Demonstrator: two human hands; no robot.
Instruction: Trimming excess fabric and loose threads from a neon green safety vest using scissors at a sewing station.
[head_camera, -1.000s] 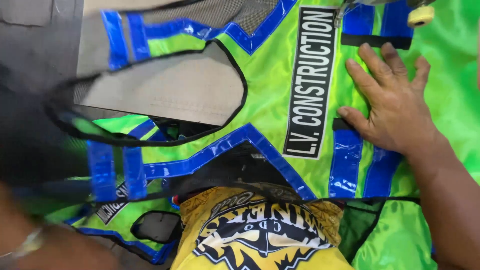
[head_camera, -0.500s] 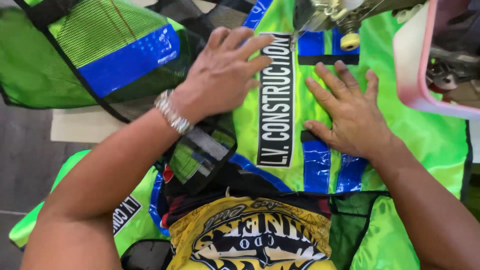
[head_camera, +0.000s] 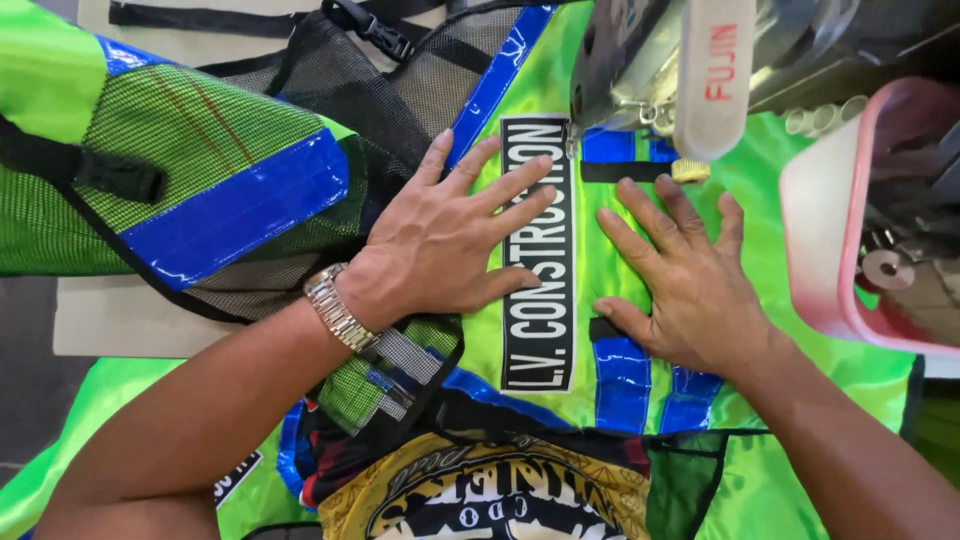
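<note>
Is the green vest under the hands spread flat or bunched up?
Spread flat. The left hand and right hand press open-palmed on the smooth green vest, either side of its black label strip.

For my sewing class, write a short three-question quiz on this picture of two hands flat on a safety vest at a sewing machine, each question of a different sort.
1. True or false: the left hand lies flat, partly on the black lettered patch.
2. Which wrist wears the metal wristwatch? A) left B) right C) neither
3. Fill in: the tray at the right of the sewing machine is ____ in colour.

Key
1. True. The right hand presses the green vest beside the patch, over a blue stripe.
2. A
3. pink
</note>
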